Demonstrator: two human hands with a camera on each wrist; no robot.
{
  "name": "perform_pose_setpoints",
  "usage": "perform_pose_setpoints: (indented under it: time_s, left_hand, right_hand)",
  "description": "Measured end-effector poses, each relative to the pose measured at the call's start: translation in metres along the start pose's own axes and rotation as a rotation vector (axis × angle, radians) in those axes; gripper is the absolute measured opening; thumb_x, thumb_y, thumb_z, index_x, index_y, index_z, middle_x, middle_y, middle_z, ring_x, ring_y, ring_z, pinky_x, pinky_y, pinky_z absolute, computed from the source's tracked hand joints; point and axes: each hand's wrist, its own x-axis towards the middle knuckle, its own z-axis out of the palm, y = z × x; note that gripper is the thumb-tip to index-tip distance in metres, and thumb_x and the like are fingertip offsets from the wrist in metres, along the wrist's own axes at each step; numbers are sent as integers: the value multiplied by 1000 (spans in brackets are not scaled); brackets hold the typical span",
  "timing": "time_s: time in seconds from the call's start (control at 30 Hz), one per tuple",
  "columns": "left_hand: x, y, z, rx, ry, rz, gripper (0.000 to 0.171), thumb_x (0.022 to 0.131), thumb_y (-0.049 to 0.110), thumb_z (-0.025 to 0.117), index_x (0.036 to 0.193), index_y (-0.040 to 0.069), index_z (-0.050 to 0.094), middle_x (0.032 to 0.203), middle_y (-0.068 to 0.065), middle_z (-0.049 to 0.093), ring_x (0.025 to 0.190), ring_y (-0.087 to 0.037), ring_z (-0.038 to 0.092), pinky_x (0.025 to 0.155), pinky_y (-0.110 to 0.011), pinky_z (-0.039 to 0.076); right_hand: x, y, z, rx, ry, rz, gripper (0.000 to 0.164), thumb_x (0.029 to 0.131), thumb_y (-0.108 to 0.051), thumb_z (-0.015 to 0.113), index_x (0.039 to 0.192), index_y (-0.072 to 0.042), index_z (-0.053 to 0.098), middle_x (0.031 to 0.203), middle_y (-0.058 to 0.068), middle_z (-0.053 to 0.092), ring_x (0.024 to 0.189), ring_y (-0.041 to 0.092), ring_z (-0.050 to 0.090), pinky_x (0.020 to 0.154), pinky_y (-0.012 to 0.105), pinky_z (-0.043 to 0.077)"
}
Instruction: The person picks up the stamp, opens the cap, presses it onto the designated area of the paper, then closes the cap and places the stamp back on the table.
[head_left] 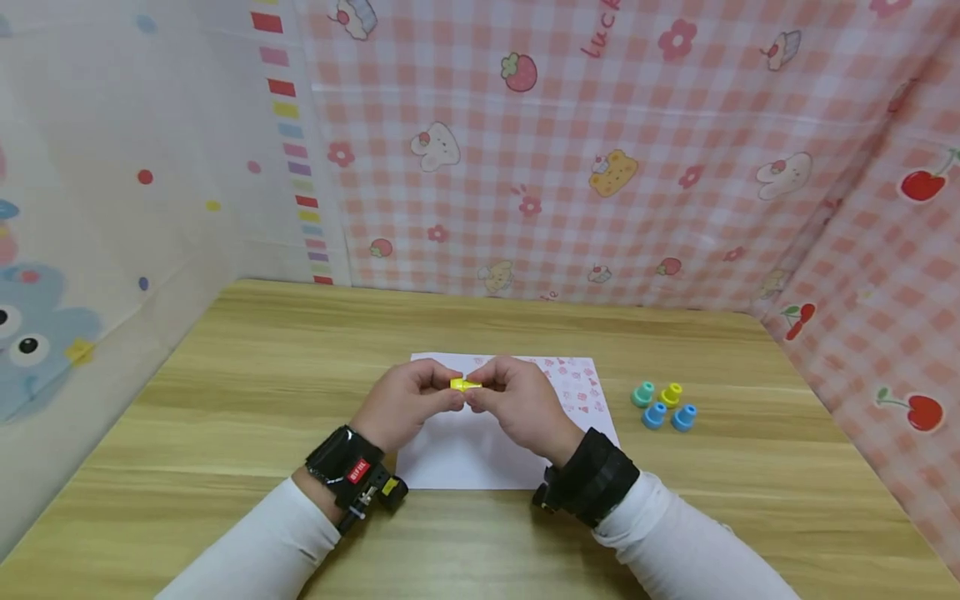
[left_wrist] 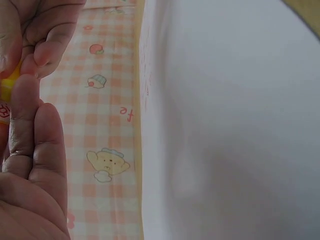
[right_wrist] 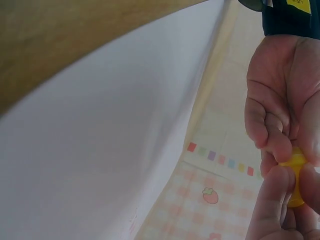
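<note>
Over the white paper [head_left: 457, 458], both hands meet around a small yellow stamp [head_left: 466, 384]. My left hand [head_left: 405, 404] pinches its left end between thumb and fingers. At the other end, the thumb and fingertips of my right hand [head_left: 525, 407] pinch it. A red design shows on the stamp's side or end at the edge of the left wrist view; fingers cover much of the rest. In the right wrist view the yellow stamp [right_wrist: 297, 175] sits between the fingertips of both hands. Rows of small red prints [head_left: 577, 387] mark the paper's upper right.
Right of the paper stand several small stamps: a green one [head_left: 642, 394], a yellow one [head_left: 671, 394] and two blue ones [head_left: 654, 415]. The wooden table [head_left: 300, 333] ends at a pink checked cloth [head_left: 570, 225] behind.
</note>
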Motion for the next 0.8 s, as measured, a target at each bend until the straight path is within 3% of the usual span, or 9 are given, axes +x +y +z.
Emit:
perform_pose_setpoints:
  time_s: [0.27,0.43,0.63,0.8]
  left_hand:
    - [0,-1,1,42,-7,4,14,83,24,73,94,18,68,87,1,69,82,-13,62,79,-41,51]
    - [0,-2,-1,154,8,11,31,83,38,71,108,20,66,102,4,67,84,-8,61,77,-39,53]
    - [0,-1,-7,264,15,6,47,87,49,62,123,20,59,113,4,63,89,-5,59,78,-37,53]
    - [-2,2,-13,372,-5,7,57,87,55,58,131,19,53,126,3,56,108,-10,52,89,-41,48]
  right_hand:
    - [0,-1,-4,-78,-21,-10,5,85,-15,70,89,-17,68,76,-2,67,71,13,61,62,36,50]
    - [5,-6,-16,-170,-11,42,8,87,-18,68,95,-18,67,81,1,66,71,14,60,60,35,50]
    - [20,-2,-58,-368,39,94,14,92,-16,61,105,-15,65,93,2,65,74,16,56,59,32,49]
    - [42,16,-101,-510,35,129,19,95,-6,51,110,-6,61,101,10,63,71,20,53,57,31,46]
